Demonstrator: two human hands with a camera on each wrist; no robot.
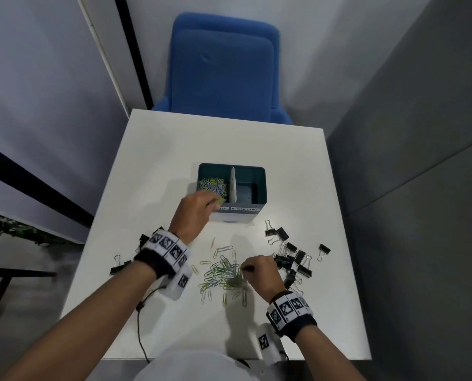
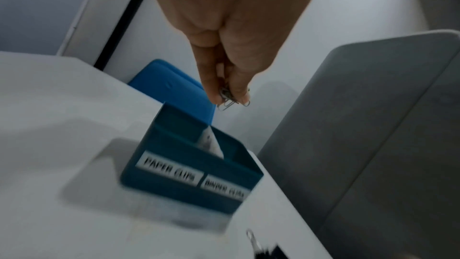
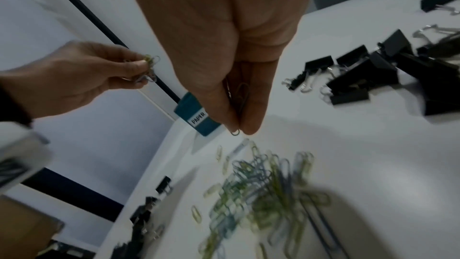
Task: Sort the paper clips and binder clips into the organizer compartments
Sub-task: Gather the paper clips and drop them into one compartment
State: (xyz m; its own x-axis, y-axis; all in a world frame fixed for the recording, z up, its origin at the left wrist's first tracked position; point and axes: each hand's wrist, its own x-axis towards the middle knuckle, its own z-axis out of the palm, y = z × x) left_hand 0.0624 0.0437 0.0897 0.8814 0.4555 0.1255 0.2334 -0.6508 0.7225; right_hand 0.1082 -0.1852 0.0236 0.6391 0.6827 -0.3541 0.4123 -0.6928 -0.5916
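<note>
White table (image 1: 298,166): left hand (image 1: 193,215) pinches paper clips (image 2: 227,98) over organizer (image 1: 258,185).

My left hand (image 1: 195,215) hovers at the near left corner of the teal organizer (image 1: 258,185), fingers pinched on a few yellowish paper clips above the left compartment, which holds a pile of coloured clips (image 1: 212,185). My right hand (image 1: 259,273) pinches into the loose paper clips (image 1: 221,273) on the white table (image 1: 157,149). Black binder clips (image 1: 292,257) lie scattered just right of it, with a few more (image 1: 119,266) by my left wrist.
</note>
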